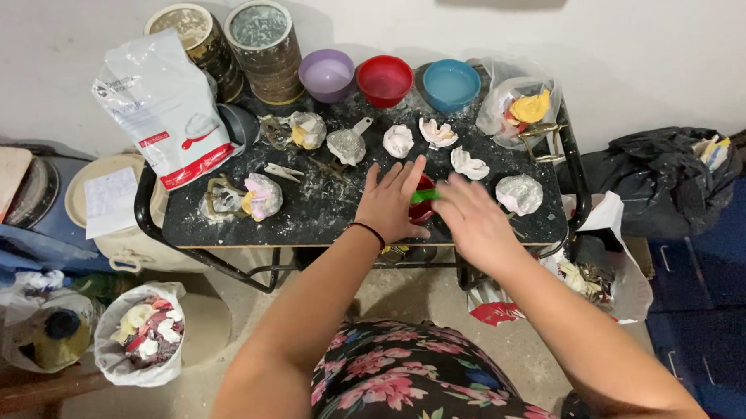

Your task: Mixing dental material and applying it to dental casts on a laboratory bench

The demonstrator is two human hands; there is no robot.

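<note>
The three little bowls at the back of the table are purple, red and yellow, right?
Not quite. In the head view the purple bowl and the red bowl are there, but the third bowl is blue, not yellow.

Purple bowl point(327, 74), blue bowl point(451, 84), white bag point(164, 105), black sack point(669, 178).

3 bowls point(384, 79) behind plaster casts point(468, 163) (on the table point(323, 211)).

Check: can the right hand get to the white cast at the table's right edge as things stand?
Probably yes. The right hand is beside the white cast, just to its left, and the dark tabletop between them looks bare. The hand is blurred, and whatever it holds with the green piece could occupy it.
</note>
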